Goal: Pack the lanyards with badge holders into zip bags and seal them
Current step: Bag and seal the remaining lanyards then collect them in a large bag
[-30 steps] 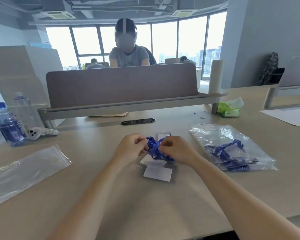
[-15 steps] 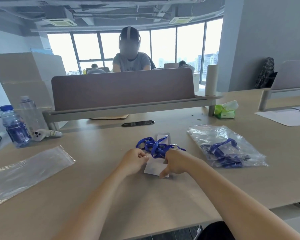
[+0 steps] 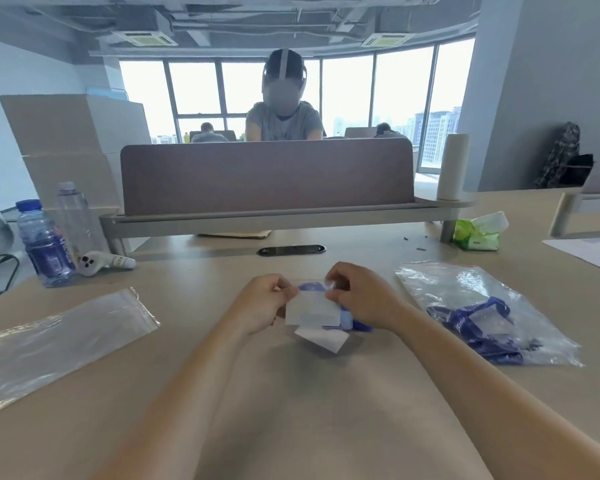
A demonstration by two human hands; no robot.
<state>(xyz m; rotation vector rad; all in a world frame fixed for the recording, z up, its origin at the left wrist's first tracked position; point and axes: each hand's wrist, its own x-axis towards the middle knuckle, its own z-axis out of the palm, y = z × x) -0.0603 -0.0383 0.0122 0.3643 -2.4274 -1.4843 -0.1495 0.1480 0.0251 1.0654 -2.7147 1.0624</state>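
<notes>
At the table's middle, my left hand and my right hand together pinch the top edge of a clear badge holder with a white card inside. Blue lanyard bunches behind and under my right hand. A second white badge holder lies on the table just below. An empty clear zip bag lies flat to the left. To the right lies another zip bag with blue lanyards and a badge holder inside.
Two water bottles and a white controller stand at the far left. A desk divider runs across the back with a person seated behind it. A green tissue pack and a white paper sheet sit at the far right.
Both hands gathered the lanyard bundle toward me and lifted a badge holder upright by its top edge. The blue strap, earlier spread beyond my hands, is now mostly hidden behind them.
</notes>
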